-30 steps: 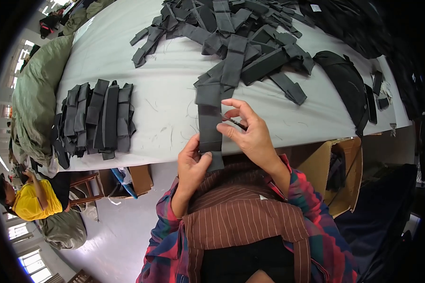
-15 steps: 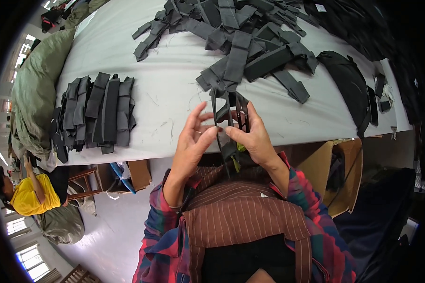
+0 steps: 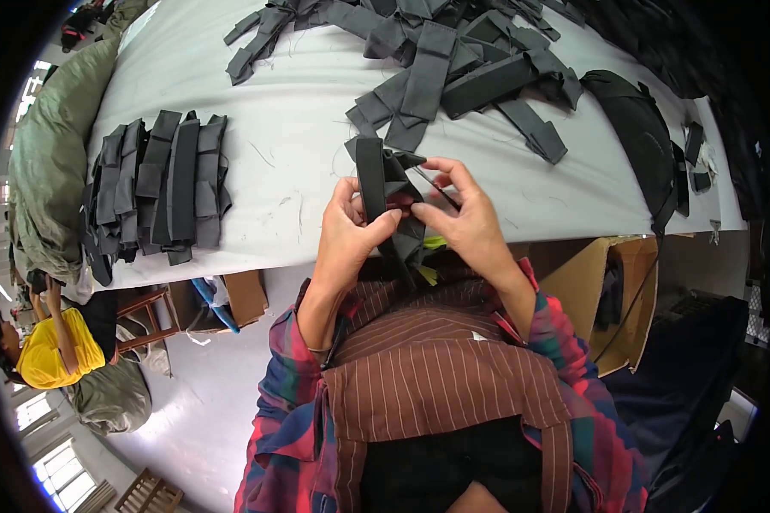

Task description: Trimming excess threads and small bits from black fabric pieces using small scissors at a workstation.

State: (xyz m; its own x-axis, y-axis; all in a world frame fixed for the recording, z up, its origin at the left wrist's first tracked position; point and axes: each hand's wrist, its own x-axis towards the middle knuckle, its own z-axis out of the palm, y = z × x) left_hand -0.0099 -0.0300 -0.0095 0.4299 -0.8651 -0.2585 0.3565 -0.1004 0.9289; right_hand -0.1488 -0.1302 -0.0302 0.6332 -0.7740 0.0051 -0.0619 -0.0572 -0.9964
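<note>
Just above the table's near edge, a dark grey fabric strip (image 3: 370, 184) with folded flaps is held up between my two hands. My left hand (image 3: 351, 227) closes on its left side, thumb against the cloth. On the other side, my right hand (image 3: 466, 214) pinches the fabric with thumb and fingers. A slim black piece (image 3: 436, 188) runs under its raised fingers; its kind I cannot make out. Bright yellow-green bits (image 3: 428, 274) show below the cloth. Beyond my hands lies a loose heap of similar grey fabric strips (image 3: 428, 73).
A row of grey strips (image 3: 158, 184) lies on the white-covered table (image 3: 269, 184) at left. At right are a black fabric piece (image 3: 629, 137) and, below the edge, a cardboard box (image 3: 573, 291). A person in yellow (image 3: 60, 346) works at far left, near a large green bundle (image 3: 51, 171).
The fabric strip has turned, so its broad side now shows. My right hand has shifted its fingers over it, and the slotted black piece seen there before is now mostly hidden.
</note>
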